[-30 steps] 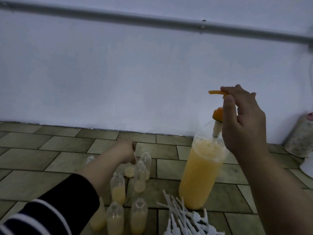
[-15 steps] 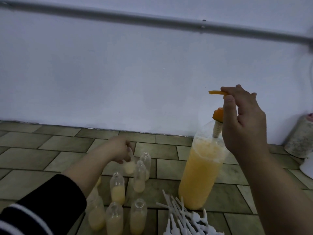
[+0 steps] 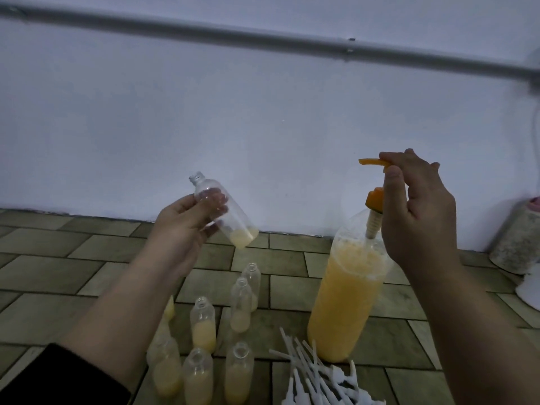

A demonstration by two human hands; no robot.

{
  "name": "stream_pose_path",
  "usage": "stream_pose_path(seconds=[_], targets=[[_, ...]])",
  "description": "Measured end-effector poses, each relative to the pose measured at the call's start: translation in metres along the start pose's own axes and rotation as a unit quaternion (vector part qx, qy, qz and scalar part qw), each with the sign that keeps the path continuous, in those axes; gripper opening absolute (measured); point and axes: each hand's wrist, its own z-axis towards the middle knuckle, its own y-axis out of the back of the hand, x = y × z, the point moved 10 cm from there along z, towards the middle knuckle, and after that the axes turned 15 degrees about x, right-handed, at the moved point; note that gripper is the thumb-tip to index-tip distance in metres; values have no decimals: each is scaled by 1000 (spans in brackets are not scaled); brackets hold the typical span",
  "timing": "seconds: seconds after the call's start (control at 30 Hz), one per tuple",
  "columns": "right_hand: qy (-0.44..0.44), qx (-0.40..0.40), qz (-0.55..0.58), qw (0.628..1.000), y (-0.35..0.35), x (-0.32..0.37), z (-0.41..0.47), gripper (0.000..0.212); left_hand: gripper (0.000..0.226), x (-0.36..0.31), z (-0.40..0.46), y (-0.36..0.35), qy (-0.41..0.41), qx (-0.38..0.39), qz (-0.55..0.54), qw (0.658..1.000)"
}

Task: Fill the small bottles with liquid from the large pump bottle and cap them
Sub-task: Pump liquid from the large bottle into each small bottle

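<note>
Left hand [image 3: 187,226], raised palm-up, grips a tilted small bottle [image 3: 225,211]; right hand [image 3: 418,206] pinches the orange pump head [image 3: 372,162].

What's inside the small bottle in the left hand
The small bottle, held tilted and uncapped by the left hand, has a little pale yellow liquid pooled at its bottom end; the rest looks empty. The fingers cover part of its middle.
</note>
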Motion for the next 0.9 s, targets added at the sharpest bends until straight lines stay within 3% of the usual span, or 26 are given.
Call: stream_pose_path(seconds=[0.07, 0.13, 0.23, 0.33, 0.43, 0.77, 0.9], targets=[[-1, 0, -1, 1000, 1, -1, 0, 40, 21, 6, 1, -14, -12, 6, -62, 998], [-1, 1, -5, 1000, 1, -1, 0, 39, 22, 10, 4, -32, -12, 27, -38, 999], [-2, 6, -12, 1000, 1, -2, 0, 39, 18, 16, 6, -60, 2, 78, 118, 990], [-1, 13, -18, 1000, 0, -1, 1, 41, 27, 17, 11, -86, 0, 135, 306, 942], [-3, 18, -20, 1000, -1, -1, 1, 42, 38, 6, 15, -106, -39, 148, 424, 893], [-11, 17, -17, 1000, 0, -1, 1, 43, 36, -26, 14, -147, -134, 153, 486, 850], [-13, 16, -14, 1000, -1, 0, 0, 43, 46, -36, 15, -159, -149, 156, 508, 834]])
